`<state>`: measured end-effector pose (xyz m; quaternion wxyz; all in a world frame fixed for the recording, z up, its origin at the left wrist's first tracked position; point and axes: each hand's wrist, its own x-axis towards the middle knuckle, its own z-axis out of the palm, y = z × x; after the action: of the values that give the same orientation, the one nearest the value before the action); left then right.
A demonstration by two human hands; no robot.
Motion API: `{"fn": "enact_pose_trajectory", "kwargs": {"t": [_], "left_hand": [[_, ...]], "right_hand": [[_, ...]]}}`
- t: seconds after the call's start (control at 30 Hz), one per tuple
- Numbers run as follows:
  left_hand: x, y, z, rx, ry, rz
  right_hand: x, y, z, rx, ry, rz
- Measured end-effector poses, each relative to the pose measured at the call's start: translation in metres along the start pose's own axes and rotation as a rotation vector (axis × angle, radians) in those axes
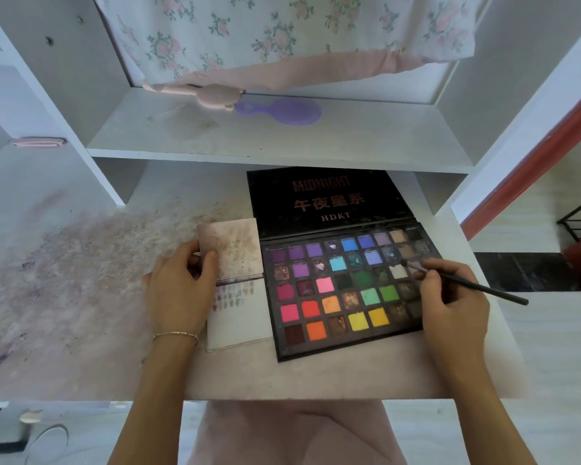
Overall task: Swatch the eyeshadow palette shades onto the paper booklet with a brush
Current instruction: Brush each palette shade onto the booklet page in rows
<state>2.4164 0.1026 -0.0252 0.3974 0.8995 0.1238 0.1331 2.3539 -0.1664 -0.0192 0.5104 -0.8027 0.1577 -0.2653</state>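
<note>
While left hand [178, 290] grips booklet [237, 286], right hand [450, 297] pinches brush [477, 286]; palette [346, 290] multicoloured.

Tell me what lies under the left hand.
The left hand grips the small paper booklet, thumb on its stained upper page. Below the fold, rows of faint colour swatches show. The booklet's left edge and whatever is beneath the palm are covered.

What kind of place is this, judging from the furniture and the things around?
Probably a home bedroom or dressing corner: a white desk with built-in white shelves, a floral pink-edged curtain hanging behind, a purple plastic hairbrush on the shelf, and an open black multicolour eyeshadow palette on the powder-stained desktop.
</note>
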Motion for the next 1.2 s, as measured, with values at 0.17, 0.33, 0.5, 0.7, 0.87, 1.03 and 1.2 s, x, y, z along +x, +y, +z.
{"fn": "enact_pose_trajectory", "kwargs": {"t": [0.17, 0.33, 0.5, 0.7, 0.87, 1.03, 1.2], "left_hand": [[-0.0004, -0.0013, 0.0012, -0.008, 0.008, 0.004], [-0.0006, -0.0011, 0.0014, -0.017, -0.002, 0.006], [-0.0018, 0.0017, -0.0002, -0.035, 0.005, 0.019], [-0.0022, 0.0023, -0.0006, -0.034, -0.004, 0.017], [-0.0029, 0.0025, -0.0006, -0.025, 0.002, 0.015], [-0.0032, 0.0057, -0.0012, -0.030, -0.002, 0.009], [-0.0032, 0.0032, -0.0011, -0.014, -0.005, 0.019]], "right_hand": [[0.0040, 0.0064, -0.0043, -0.039, 0.116, 0.063], [0.0055, 0.0069, -0.0029, -0.070, 0.081, 0.053], [0.0073, 0.0086, -0.0025, -0.121, 0.028, 0.048], [0.0068, 0.0087, -0.0029, -0.114, 0.034, 0.027], [0.0071, 0.0082, -0.0032, -0.129, 0.037, 0.030], [0.0062, 0.0082, -0.0031, -0.112, 0.023, 0.044], [0.0061, 0.0064, -0.0032, -0.092, 0.054, 0.060]]}}
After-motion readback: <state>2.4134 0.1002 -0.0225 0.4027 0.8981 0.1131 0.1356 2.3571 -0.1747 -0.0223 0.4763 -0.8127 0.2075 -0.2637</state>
